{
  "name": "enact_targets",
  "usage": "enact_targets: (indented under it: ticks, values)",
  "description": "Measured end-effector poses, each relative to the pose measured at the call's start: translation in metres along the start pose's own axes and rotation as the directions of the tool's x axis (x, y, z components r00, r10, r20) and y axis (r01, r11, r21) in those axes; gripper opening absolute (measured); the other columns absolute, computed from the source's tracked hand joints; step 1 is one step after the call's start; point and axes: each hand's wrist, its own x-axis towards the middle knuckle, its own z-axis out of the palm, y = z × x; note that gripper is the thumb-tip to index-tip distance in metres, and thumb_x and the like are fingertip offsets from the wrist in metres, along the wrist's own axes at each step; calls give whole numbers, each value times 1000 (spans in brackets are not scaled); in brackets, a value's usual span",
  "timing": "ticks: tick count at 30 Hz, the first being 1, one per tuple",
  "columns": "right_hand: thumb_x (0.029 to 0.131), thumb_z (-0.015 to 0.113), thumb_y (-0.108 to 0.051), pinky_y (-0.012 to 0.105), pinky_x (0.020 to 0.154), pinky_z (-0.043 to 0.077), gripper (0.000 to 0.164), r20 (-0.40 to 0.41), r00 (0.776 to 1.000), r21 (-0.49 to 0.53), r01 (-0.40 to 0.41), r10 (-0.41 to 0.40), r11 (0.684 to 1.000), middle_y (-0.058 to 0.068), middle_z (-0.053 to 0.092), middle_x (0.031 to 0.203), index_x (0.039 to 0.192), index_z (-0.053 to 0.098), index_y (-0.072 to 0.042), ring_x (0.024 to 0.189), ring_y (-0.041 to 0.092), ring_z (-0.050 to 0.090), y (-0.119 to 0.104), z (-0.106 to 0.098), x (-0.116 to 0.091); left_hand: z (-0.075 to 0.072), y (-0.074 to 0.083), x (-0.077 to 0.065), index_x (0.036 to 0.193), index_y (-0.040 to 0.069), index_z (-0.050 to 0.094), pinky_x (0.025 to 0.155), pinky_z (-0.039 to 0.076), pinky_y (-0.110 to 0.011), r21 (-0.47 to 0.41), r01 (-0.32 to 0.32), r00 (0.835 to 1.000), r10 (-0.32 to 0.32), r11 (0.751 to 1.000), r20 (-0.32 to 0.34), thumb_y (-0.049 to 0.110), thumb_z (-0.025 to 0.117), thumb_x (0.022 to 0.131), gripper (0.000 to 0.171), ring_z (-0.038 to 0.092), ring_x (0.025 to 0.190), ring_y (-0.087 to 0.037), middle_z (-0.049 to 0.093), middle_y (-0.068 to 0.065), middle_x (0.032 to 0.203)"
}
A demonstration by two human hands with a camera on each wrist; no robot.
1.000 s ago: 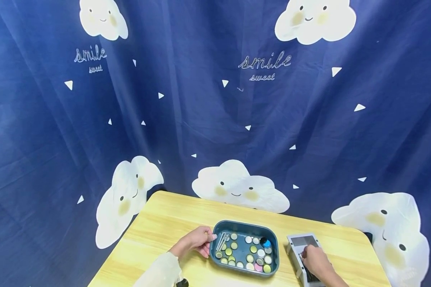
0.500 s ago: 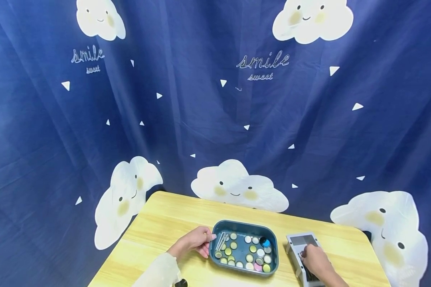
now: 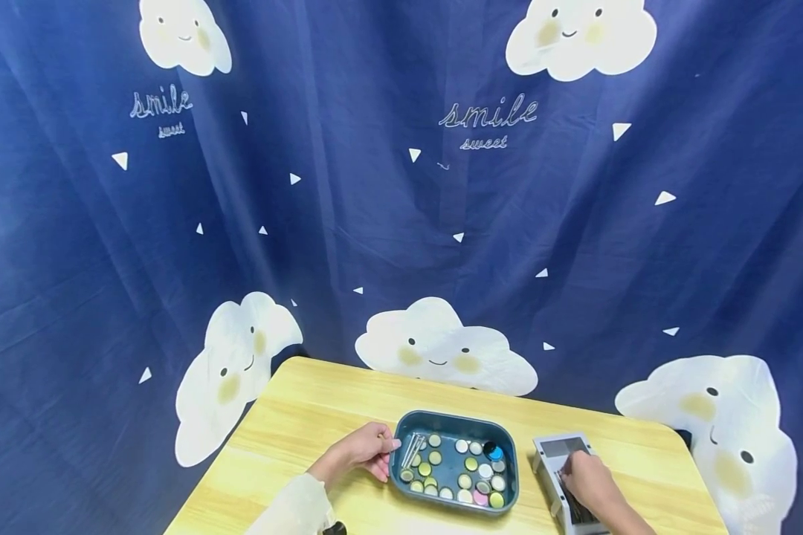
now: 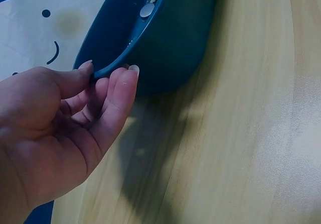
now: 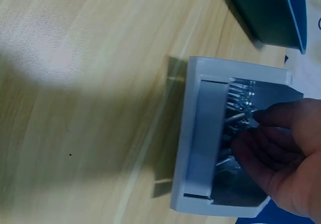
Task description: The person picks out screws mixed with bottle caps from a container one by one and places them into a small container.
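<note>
At its left end, a dark teal tray is pinched by my left hand, the thumb on the rim and the fingers outside. Inside lie several round caps in yellow-green, white and pink, a blue and black round piece, and a few thin silver rods at the left. My right hand reaches into a grey box of loose silver screws or nails. Its thumb and forefinger tips stand apart beside them, the thumb close to one piece. The other fingers curl underneath.
Both containers stand on a light wooden table, the grey box to the right of the tray. Behind the table hangs a blue curtain with white clouds. A pale sleeve covers the left forearm.
My right hand shifts slightly within the grey box, baring a little more of the metal pieces. My left hand stays on the tray's rim. The head view drifts slightly.
</note>
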Motion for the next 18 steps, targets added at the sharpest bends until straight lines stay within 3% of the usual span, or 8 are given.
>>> enact_targets:
  ticks: [9,18]
  values:
    - [83,75,-6,39,56,56,9,-60,998,54,16,-12,998,2,67,69,77,68,-3,64,18,60,-8,-23,4,-1,-2,1,96,3,51,52,66,-29,-14,-12,1000,12,1000,1,13,58,105,15,62,48,-10,55,-3,67]
    - [85,71,-9,33,53,50,10,-130,991,59,42,-34,997,0,64,66,76,68,-5,61,15,54,-23,-42,13,0,-4,1,101,1,51,52,66,-29,-35,-4,1000,4,999,-7,13,59,104,15,62,49,-11,54,-3,69]
